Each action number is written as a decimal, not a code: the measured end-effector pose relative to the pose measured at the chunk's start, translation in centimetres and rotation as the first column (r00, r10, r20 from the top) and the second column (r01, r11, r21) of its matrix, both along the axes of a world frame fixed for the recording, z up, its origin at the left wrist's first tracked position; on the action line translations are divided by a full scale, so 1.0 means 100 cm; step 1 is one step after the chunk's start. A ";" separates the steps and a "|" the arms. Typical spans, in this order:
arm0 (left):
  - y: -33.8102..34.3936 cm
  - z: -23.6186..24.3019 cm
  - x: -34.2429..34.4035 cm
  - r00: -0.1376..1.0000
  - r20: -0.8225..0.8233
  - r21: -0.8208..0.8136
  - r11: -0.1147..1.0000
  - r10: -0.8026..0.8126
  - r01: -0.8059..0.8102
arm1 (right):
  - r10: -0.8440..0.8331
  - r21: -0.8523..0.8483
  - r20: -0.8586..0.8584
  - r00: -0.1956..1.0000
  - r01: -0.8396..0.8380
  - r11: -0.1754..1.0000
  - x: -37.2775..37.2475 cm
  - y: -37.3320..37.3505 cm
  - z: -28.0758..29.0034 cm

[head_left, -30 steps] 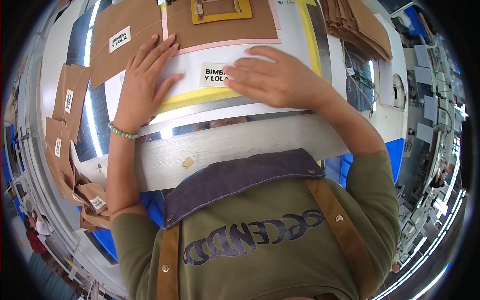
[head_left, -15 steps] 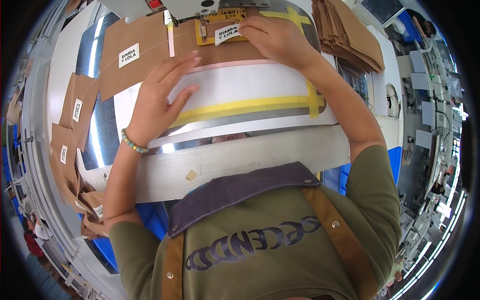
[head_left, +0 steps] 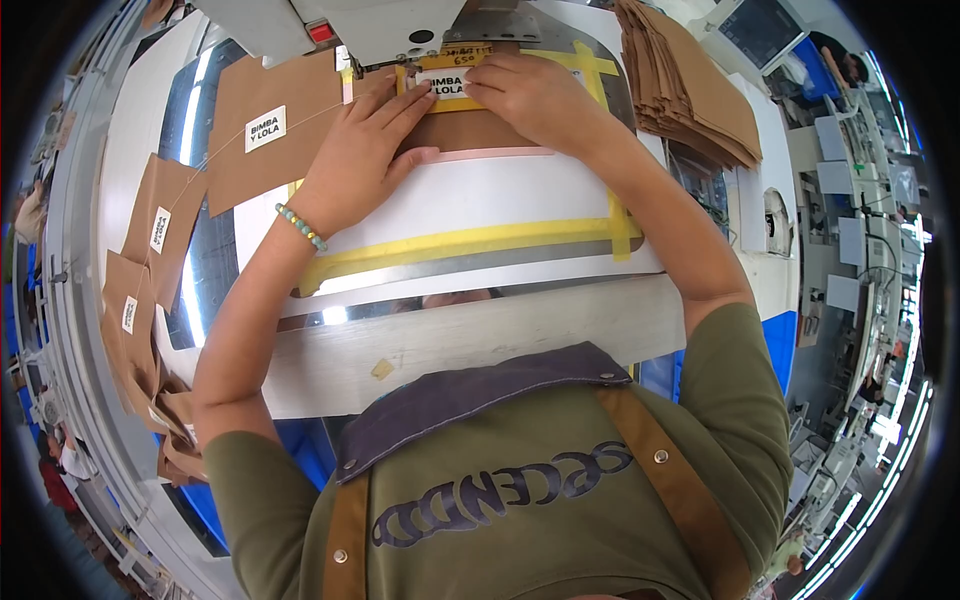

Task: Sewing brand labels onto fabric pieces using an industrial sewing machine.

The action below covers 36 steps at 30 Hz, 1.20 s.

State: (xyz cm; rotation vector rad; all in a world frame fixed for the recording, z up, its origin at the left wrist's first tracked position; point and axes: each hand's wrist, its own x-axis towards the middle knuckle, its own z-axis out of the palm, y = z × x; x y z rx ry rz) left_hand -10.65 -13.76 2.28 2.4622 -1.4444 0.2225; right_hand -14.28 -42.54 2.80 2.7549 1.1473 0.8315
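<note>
A white label (head_left: 441,86) with dark lettering sits inside a yellow template frame (head_left: 462,103), beneath the sewing machine head (head_left: 395,25). The frame rests on a brown fabric piece (head_left: 480,130). My right hand (head_left: 535,103) has its bent fingers pressed together at the label's right edge. My left hand (head_left: 362,162) is open, palm down, its outstretched fingertips at the label's left edge and the frame's side. Under the fabric is a white sheet (head_left: 450,190) edged with yellow tape (head_left: 470,228).
Several brown pieces with white labels, joined by thread, trail off leftward, the nearest labelled piece (head_left: 240,165) beside the machine. A stack of brown pieces (head_left: 690,90) lies at the right. The pale table edge (head_left: 480,325) runs before my body.
The label has moved slightly left and down into the yellow frame, with my right hand. My left hand has reached right and up from the fabric to the label.
</note>
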 end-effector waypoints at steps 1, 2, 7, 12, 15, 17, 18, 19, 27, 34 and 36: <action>0.001 0.001 0.002 1.000 -0.012 0.009 1.000 -0.004 0.005 | -0.017 -0.008 -0.011 1.000 0.016 1.000 -0.003 -0.001 0.001; 0.003 0.000 0.003 1.000 -0.013 0.008 1.000 -0.005 0.005 | -0.017 -0.009 -0.013 1.000 0.017 1.000 -0.007 -0.003 0.000; 0.003 0.001 0.014 0.990 -0.128 -0.124 0.991 -0.061 0.045 | -0.091 0.054 -0.084 0.992 0.096 0.994 -0.010 -0.002 -0.003; 0.005 0.004 0.017 0.966 -0.251 -0.199 0.980 -0.059 0.008 | -0.012 0.158 -0.185 0.983 0.042 0.987 -0.001 0.008 -0.022; 0.014 0.008 0.011 0.956 -0.293 -0.199 0.977 0.011 -0.072 | -0.005 0.174 -0.239 0.971 0.048 0.984 -0.002 0.010 -0.021; 0.018 0.006 0.010 0.973 -0.228 -0.189 0.979 0.031 -0.075 | -0.009 0.161 -0.246 0.969 0.050 0.986 -0.002 0.011 -0.020; 0.020 0.004 0.011 0.990 -0.139 -0.141 0.989 0.025 -0.045 | -0.009 0.146 -0.253 0.968 0.048 0.988 0.000 0.012 -0.020; 0.020 0.004 0.011 0.999 -0.050 -0.090 0.996 0.013 -0.018 | -0.011 0.132 -0.260 0.965 0.047 0.990 0.001 0.013 -0.022; 0.017 0.010 0.009 0.999 -0.018 -0.007 1.000 0.030 -0.030 | -0.059 0.127 -0.310 0.949 0.103 0.987 0.005 0.014 -0.021; 0.017 0.009 0.010 1.000 -0.020 -0.026 1.000 -0.002 0.002 | -0.018 0.204 -0.317 0.948 0.087 0.975 0.000 0.016 -0.021; 0.016 0.009 0.010 0.999 -0.037 -0.019 1.000 0.009 -0.010 | -0.016 0.208 -0.301 0.953 0.082 0.975 -0.001 0.016 -0.021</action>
